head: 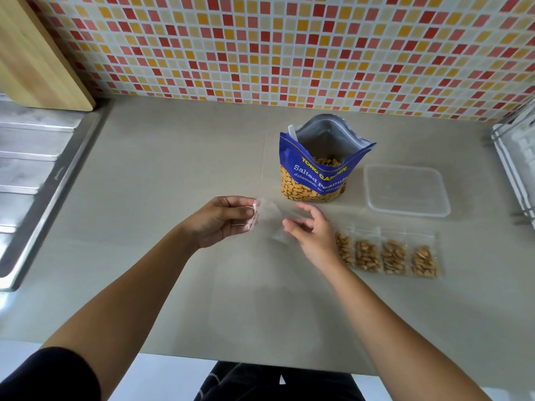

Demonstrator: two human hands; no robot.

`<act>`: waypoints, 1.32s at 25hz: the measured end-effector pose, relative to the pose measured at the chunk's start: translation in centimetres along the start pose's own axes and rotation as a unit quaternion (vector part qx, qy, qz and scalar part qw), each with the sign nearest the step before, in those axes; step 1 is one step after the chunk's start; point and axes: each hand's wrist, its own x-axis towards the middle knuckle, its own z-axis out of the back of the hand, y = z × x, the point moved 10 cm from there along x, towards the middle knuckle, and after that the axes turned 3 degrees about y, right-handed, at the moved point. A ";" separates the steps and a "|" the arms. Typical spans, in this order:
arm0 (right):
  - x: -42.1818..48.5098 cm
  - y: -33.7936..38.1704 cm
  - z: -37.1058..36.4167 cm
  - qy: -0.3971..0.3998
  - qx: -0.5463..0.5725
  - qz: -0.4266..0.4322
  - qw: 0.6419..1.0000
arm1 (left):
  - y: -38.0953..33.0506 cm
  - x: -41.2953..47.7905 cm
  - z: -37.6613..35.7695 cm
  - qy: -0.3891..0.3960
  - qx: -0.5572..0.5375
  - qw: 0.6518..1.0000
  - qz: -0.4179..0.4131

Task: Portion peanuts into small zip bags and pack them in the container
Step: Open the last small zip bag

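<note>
Okay, nearest me both hands hover over the worktop point(173, 285). My left hand point(223, 221) pinches the left edge of an empty small zip bag point(270, 217). My right hand point(309, 230) sits at its right edge, fingers loosely curled; I cannot tell whether it grips. Just right of that hand, four filled zip bags point(393, 257) of peanuts lie in a row. Farther back stands the open Salted Peanuts bag point(312, 180), partly full, a white handle point(292, 131) poking out. A clear plastic container point(405, 192) lies just right of it. Sink drainboard point(29, 157) left, dish rack point(515, 157) right, tiled wall point(289, 47) behind.
</note>
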 end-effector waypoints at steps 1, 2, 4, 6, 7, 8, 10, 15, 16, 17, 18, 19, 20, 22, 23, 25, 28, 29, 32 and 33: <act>-0.1 0.2 0.3 0.005 -0.005 0.001 1.000 | -0.1 -0.2 -0.7 0.009 -0.001 1.000 0.000; -0.1 0.5 0.5 0.010 -0.007 0.002 1.000 | -0.3 -0.3 -1.4 0.016 -0.006 1.000 0.000; -0.2 1.1 0.9 0.020 0.011 0.004 1.000 | -0.6 -0.3 -2.4 0.016 -0.029 0.999 -0.002; -0.4 1.9 1.6 0.019 0.017 0.010 1.000 | -1.4 -0.1 -2.8 -0.005 -0.006 1.000 -0.012; -0.4 2.2 2.0 0.015 0.010 0.013 1.000 | -1.8 0.0 -2.7 -0.024 0.037 0.999 -0.019; -0.5 2.5 2.5 0.012 0.004 0.018 1.000 | -2.3 0.0 -2.7 -0.043 0.088 0.995 -0.025; -1.0 3.1 3.1 0.013 0.000 0.026 1.000 | -3.0 -0.2 -3.1 -0.064 0.160 0.984 -0.036; -2.6 4.9 5.0 -0.011 0.034 0.047 0.998 | -4.5 -1.4 -5.0 -0.069 0.228 0.968 -0.079; -2.8 5.3 5.4 -0.017 0.059 0.044 0.997 | -4.9 -1.7 -5.1 -0.081 0.239 0.963 -0.093; -3.0 5.5 5.7 -0.021 0.094 0.041 0.995 | -5.3 -1.9 -5.2 -0.091 0.247 0.959 -0.104; -3.3 5.8 6.0 -0.023 0.132 0.036 0.990 | -5.7 -2.1 -5.5 -0.098 0.250 0.957 -0.113; -3.4 6.2 6.2 -0.026 0.167 0.032 0.985 | -6.0 -2.2 -5.7 -0.103 0.250 0.956 -0.118; -3.5 6.5 6.5 -0.032 0.188 0.027 0.981 | -6.2 -2.3 -6.1 -0.105 0.244 0.956 -0.121; -3.7 7.3 7.1 -0.048 0.193 0.035 0.979 | -6.6 -2.6 -6.9 -0.103 0.222 0.962 -0.121; -3.8 7.9 7.5 -0.063 0.176 0.049 0.981 | -6.7 -2.8 -7.4 -0.099 0.209 0.965 -0.124; -4.3 9.5 9.3 -0.127 0.099 0.104 0.981 | -7.4 -3.2 -8.5 -0.094 0.194 0.967 -0.139; -7.1 15.5 11.0 -0.216 -0.127 0.286 0.925 | -9.2 -3.8 -9.7 -0.099 0.202 0.960 -0.167; -8.1 17.6 10.2 -0.202 -0.213 0.351 0.889 | -9.8 -3.9 -10.1 -0.099 0.214 0.956 -0.174; -8.3 20.4 6.3 -0.090 -0.461 0.414 0.780 | -10.9 -4.1 -11.5 -0.095 0.266 0.942 -0.181; -7.7 20.4 5.4 -0.057 -0.508 0.395 0.764 | -11.1 -4.1 -12.0 -0.092 0.272 0.941 -0.180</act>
